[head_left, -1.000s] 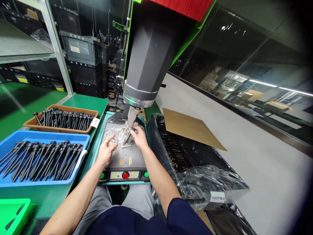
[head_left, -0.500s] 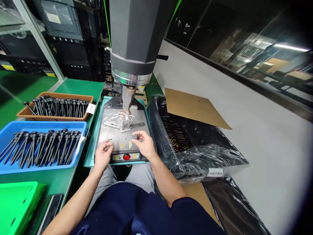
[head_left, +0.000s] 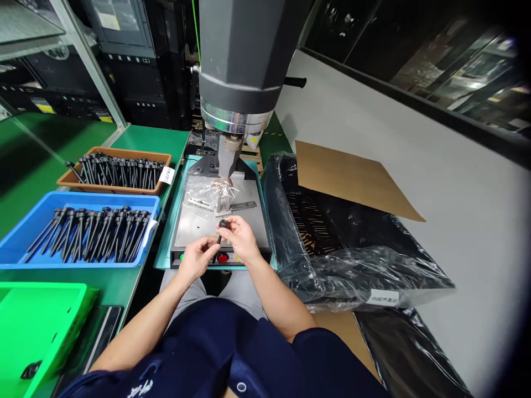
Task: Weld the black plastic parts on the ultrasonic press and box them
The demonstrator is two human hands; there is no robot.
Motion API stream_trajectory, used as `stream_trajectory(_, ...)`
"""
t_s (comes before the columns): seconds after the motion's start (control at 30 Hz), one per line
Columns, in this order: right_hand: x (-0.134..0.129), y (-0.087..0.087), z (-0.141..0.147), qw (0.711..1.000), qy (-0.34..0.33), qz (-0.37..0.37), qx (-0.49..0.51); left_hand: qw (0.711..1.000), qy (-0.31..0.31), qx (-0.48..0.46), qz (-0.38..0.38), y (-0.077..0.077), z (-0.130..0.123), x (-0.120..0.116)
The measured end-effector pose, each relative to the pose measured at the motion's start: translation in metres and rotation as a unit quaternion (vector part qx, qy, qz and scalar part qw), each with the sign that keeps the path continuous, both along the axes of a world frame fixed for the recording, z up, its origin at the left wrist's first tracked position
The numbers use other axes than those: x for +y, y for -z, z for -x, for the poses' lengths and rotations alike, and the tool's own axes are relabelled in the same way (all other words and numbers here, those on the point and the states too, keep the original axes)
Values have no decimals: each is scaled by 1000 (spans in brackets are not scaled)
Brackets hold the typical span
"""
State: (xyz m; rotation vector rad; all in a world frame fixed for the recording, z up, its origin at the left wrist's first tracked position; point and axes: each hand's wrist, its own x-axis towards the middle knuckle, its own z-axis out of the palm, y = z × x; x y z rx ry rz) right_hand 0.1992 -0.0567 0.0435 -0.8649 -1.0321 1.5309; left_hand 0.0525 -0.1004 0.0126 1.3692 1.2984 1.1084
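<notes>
A black rod with a wide head [head_left: 223, 224] is held in front of the machine's fixture, its shaft slanting down toward me. Fingers of my right hand [head_left: 243, 241] are closed around the head end. Lower down, my left hand [head_left: 198, 258] pinches the shaft between thumb and fingers. Just beyond my hands, a metal fixture [head_left: 224, 205] partly wrapped in clear film stands on the machine's base plate [head_left: 194, 221]. Above it hangs the grey machine head with its metal horn [head_left: 227, 157]. A red button [head_left: 223, 258] shows on the front panel, close below the hands.
On the green bench at left stand a blue tray [head_left: 89, 197] and a brown tray [head_left: 120, 152], both with many similar rods. A bright green tray [head_left: 37, 315] is nearer. At right, a plastic-lined box [head_left: 286, 243] holds black parts under a cardboard sheet [head_left: 352, 177].
My left hand has moved right and up to the rod and now grips its shaft. The right hand keeps hold of the head, which is tilted differently. The view has shifted slightly.
</notes>
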Motion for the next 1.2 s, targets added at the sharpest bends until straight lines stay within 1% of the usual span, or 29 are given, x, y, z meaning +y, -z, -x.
stream_trajectory(0.1, 2, 0, 7, 999, -49, 10, 4, 999, 1, -45, 29, -1, 8, -2)
stream_trajectory(0.17, 3, 2, 15, 998, -59, 13, 0, 997, 1, -73, 40, -3, 13, -5)
stream_trajectory(0.23, 2, 5, 25, 998, -56, 10, 1, 994, -14, -97, 38, -4, 17, -9)
stream_trajectory(0.33, -1, 9, 41, 998, -58, 3, 3, 994, -39, -98, 30, -7, 26, -18)
stream_trajectory(0.4, -3, 11, 49, 997, -72, 1, 4, 995, -61, -73, 21, -11, 40, -24)
stream_trajectory(0.47, -4, 12, 51, 996, -84, 5, 3, 993, -116, -33, -3, -18, 61, -29)
stream_trajectory(0.53, -5, 13, 49, 996, -91, 11, -4, 979, -198, 24, -30, -29, 90, -34)
stream_trajectory(0.6, -5, 15, 44, 995, -94, 19, -11, 954, -281, 95, -41, -40, 122, -35)
stream_trajectory(0.67, -7, 17, 38, 995, -94, 25, -18, 921, -350, 170, -32, -48, 153, -31)
stream_trajectory(0.73, -9, 20, 32, 995, -90, 27, -27, 885, -389, 256, 0, -50, 180, -23)
stream_trajectory(0.77, -11, 21, 29, 995, -87, 29, -30, 868, -394, 302, 25, -48, 190, -18)
stream_trajectory(0.83, -13, 23, 22, 996, -81, 35, -34, 839, -380, 382, 73, -42, 204, -9)
stream_trajectory(0.9, -15, 26, 15, 996, -78, 42, -33, 822, -352, 433, 111, -33, 210, -3)
stream_trajectory(0.97, -15, 28, 9, 996, -73, 44, -32, 811, -335, 459, 140, -26, 210, 2)
stream_trajectory(1.03, -16, 30, 3, 996, -66, 44, -34, 803, -327, 470, 166, -22, 207, 3)
stream_trajectory(1.13, -21, 32, -7, 996, -58, 45, -49, 797, -324, 477, 178, -24, 199, 0)
stream_trajectory(1.2, -30, 33, -23, 994, -60, 46, -73, 793, -331, 486, 158, -30, 193, -9)
